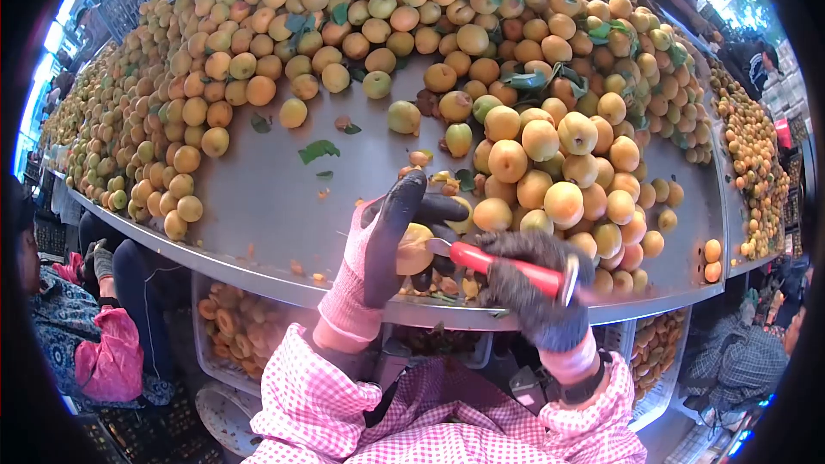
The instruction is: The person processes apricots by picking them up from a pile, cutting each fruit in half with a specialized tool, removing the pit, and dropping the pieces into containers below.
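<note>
My left hand [395,228], in a pink glove with a black palm, holds an apricot [414,249] above the table's front edge. My right hand [541,279], in a dark glove, is wrapped round a red-handled knife [507,267]. The knife's short metal blade meets the right side of the held apricot. How deep the tip sits is hidden. Just behind my hands are fruit scraps [443,177] and a heap of whole apricots [563,203].
Apricots [258,43] are piled across the metal table [258,198], with green leaves [319,151] among them. Below its edge are crates of halved fruit [232,326] [657,344]. Other people [86,318] are at the left, right and far side.
</note>
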Demonstrator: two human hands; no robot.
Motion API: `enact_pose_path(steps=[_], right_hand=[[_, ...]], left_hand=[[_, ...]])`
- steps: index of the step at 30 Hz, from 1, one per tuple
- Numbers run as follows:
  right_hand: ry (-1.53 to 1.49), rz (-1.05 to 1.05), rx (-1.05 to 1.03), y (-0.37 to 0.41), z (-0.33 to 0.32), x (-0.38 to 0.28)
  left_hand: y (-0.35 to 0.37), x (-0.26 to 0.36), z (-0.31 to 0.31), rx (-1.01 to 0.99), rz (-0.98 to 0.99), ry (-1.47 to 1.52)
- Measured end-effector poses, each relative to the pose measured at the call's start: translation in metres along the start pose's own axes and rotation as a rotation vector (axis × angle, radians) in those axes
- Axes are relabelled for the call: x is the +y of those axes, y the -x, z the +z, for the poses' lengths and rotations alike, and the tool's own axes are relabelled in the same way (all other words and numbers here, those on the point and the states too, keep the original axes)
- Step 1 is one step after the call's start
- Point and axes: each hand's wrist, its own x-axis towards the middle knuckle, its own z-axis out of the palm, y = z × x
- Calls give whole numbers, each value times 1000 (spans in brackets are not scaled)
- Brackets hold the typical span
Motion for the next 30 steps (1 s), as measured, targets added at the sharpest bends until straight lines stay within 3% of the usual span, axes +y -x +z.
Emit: enact_pose_path(steps=[2,3,6,7,9,10,11,14,15,18,21,24,25,26,28,29,30], right_hand=[[325,-411,41,5,9,-2],[355,-358,43,6,11,-2],[305,-366,74,12,20,16],[267,-400,87,12,22,22],[503,-446,0,7,20,19],[620,-467,-46,5,18,18],[562,-384,-51,6,17,11],[-107,285,72,-6,7,-24],[-175,329,75,-9,6,-28],[-198,287,39,-10,11,-18],[-168,212,27,-12,23,-7],[-3,-24,32,-12,42,14],[57,-131,53,-8,52,24],[78,-208,79,-5,61,32],[47,-248,118,1,73,39],[36,-231,136,2,75,41],[20,-152,148,1,71,40]], left_hand=[[-5,-7,4,67,177,18],[-4,-3,-7,-46,42,53],[-7,-8,-9,1,122,-20],[-8,-11,-8,38,246,-159],[-9,-18,-7,114,490,-436],[-7,-20,-8,101,447,-345],[-5,-21,-11,86,404,-256],[-6,-43,-37,92,431,-756],[-4,-46,-39,93,572,-744],[-10,-43,-37,66,593,-586],[-6,-4,-18,26,-68,-6],[-7,-5,-6,157,166,-20],[-5,7,-8,157,-107,23],[-8,4,-6,221,-58,44],[-17,-10,-1,342,34,78],[-18,-10,-2,388,-49,110],[-17,-13,-3,324,142,-68]])
